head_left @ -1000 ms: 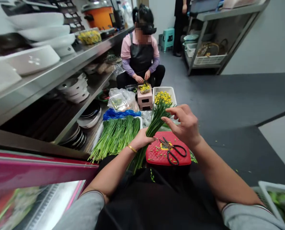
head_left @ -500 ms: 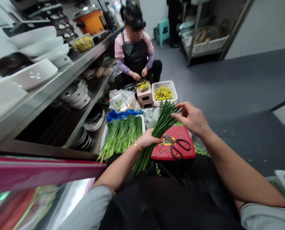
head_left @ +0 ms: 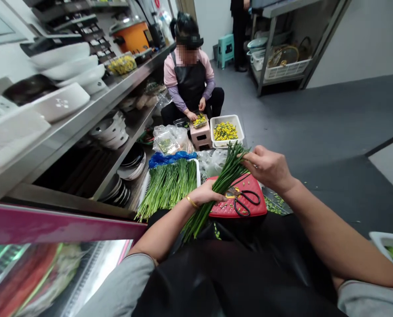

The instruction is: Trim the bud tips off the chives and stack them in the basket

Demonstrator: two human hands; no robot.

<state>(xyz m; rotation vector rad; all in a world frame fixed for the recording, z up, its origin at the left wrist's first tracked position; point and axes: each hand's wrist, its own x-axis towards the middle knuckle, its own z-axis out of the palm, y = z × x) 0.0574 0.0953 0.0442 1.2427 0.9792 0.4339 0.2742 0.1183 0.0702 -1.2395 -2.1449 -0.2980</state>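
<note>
My left hand [head_left: 207, 193], with a yellow bangle at its wrist, is wrapped round the middle of a bunch of long green chive stalks [head_left: 227, 172]. The bunch slants up and away over my lap. At its upper end, the fingers of my right hand [head_left: 268, 169] are pinched together on the stalk tips. Under the bunch lies a red quilted box [head_left: 254, 193], strewn with green scraps. Black-handled scissors [head_left: 247, 202] rest on it, untouched, blades pointing left. To the left, more chive stalks [head_left: 171, 185] fill a white basket [head_left: 198, 171] with blue plastic at its far end.
Across from me a seated person [head_left: 189, 79] handles yellow flowers on a pink stool [head_left: 201, 135]. Beside it stands a white basket [head_left: 227, 143] of yellow flowers. A steel shelf [head_left: 117, 92] with bowls runs along the left. Green scraps [head_left: 275, 203] lie on the right.
My right hand's fingers have closed in on the stalk tips. My left hand keeps its hold. The seated person's hand has moved down to the flowers. My view has shifted slightly.
</note>
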